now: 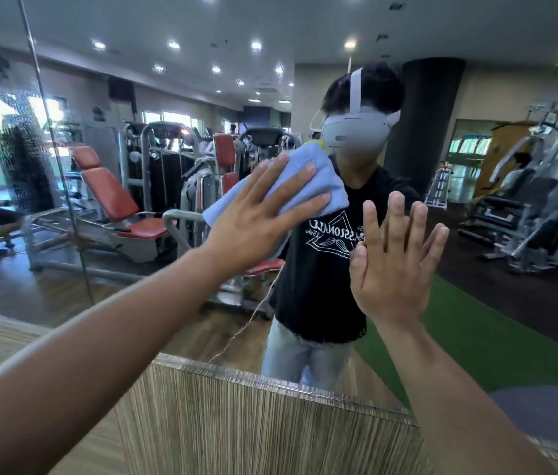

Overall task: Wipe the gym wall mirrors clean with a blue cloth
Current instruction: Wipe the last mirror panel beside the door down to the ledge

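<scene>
The wall mirror (476, 234) fills most of the view and reflects the gym and a person in a black T-shirt. My left hand (263, 214) lies flat with straight, spread fingers on a folded blue cloth (298, 186), pressing it against the glass at about chest height. My right hand (394, 255) is raised to the right of the cloth, palm toward the mirror, fingers straight and spread; it holds nothing. Whether it touches the glass I cannot tell.
A vertical seam (54, 156) divides the mirror panels at the left; the left panel (13, 138) shows spray droplets. Below the mirror runs a wood-grain ledge (236, 423). Reflected are red-padded benches, weight machines and a green mat.
</scene>
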{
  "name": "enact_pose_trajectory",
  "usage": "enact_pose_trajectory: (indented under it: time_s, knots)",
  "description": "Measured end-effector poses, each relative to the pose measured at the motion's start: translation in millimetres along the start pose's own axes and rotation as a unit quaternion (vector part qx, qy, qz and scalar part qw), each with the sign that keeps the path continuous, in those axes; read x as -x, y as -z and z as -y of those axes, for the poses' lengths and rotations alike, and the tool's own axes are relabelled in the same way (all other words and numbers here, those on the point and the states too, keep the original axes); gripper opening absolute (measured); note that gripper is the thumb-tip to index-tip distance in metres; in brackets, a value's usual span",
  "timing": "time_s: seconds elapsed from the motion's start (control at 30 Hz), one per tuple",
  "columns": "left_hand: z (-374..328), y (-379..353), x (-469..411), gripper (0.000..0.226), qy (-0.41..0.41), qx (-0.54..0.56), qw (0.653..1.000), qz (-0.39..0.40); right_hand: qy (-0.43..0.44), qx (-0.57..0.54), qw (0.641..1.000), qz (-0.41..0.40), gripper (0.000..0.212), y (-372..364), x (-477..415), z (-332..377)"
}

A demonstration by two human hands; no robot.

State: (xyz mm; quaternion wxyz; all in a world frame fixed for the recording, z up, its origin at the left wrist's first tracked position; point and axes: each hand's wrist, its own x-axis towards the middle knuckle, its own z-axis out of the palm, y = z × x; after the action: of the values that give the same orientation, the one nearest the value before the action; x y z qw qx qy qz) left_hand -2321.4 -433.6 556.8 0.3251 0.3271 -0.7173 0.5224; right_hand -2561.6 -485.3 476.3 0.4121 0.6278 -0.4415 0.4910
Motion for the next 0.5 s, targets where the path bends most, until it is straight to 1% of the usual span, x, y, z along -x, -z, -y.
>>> enact_pose_trajectory:
  time_s: [0.07, 0.13, 0.17, 0.2, 0.27, 0.33, 0.37, 0.43, 0.5]
  knots:
    - [-23, -10, 17, 0.055, 0.023, 0.017, 1.000, -0.011, -0.001, -0.002, 1.000, -0.001, 0.060, 0, 0, 0]
    - [-44, -18, 47, 0.053, -0.003, 0.032, 0.999, 0.001, 0.001, -0.007, 1.000, 0.002, 0.059, 0, 0, 0]
    - [-53, -20, 66, 0.053, -0.035, 0.041, 0.998, 0.023, 0.002, -0.008, 1.000, 0.004, 0.059, 0, 0, 0]
    - [-60, -21, 86, 0.052, -0.085, 0.047, 0.994, 0.057, 0.002, -0.011, 1.000, 0.004, 0.058, 0, 0, -1]
    - [-65, -20, 120, 0.048, -0.196, 0.048, 0.970, 0.134, 0.001, -0.017, 1.000, 0.003, 0.059, 1, 0, -1]
    - [-55, -14, 133, 0.046, -0.260, 0.050, 0.948, 0.174, 0.002, -0.018, 1.000, 0.001, 0.060, 1, 0, -2]
    - [-48, -12, 132, 0.045, -0.272, 0.048, 0.944, 0.180, 0.002, -0.018, 1.000, -0.001, 0.060, 2, 0, -1]
    - [-30, -7, 116, 0.049, -0.267, 0.040, 0.947, 0.172, 0.001, -0.016, 1.000, -0.002, 0.061, 1, 0, 0]
    - [-12, -2, 88, 0.052, -0.226, 0.030, 0.963, 0.147, 0.000, -0.016, 1.000, -0.003, 0.061, 1, 0, 0]
